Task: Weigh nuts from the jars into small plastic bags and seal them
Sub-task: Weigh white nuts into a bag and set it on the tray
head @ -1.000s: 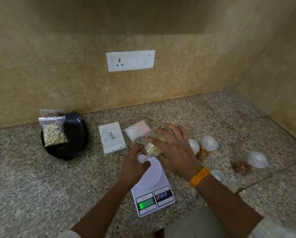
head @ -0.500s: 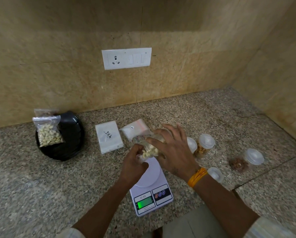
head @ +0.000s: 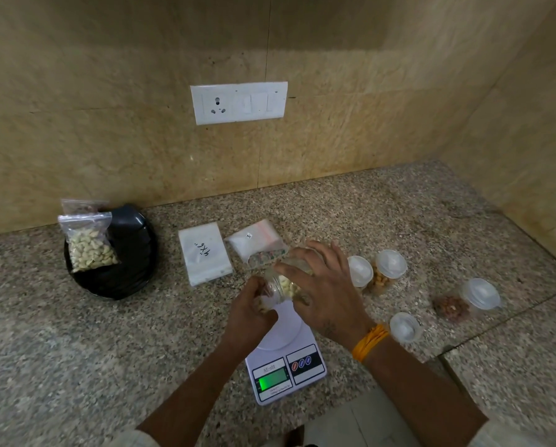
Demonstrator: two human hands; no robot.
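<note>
My right hand [head: 325, 295] grips a clear jar of cashews [head: 283, 285] tilted down to the left above the white kitchen scale [head: 286, 366], whose green display is lit. My left hand [head: 249, 317] is closed just under the jar's mouth, and pale nuts show at its fingers. Whether it holds a small bag I cannot tell. A sealed bag of cashews [head: 88, 245] lies on a black plate [head: 131, 275] at the left, with a second bag behind it.
Two packs of empty zip bags [head: 204, 253] [head: 257, 240] lie behind the scale. Right of my hands stand several small lidded jars [head: 389, 269] and a jar of brown nuts on its side [head: 463, 301]. Walls close the back and right of the granite counter.
The jar has tipped further down toward my left hand, and both hands have shifted slightly left over the scale. The view has tilted a little.
</note>
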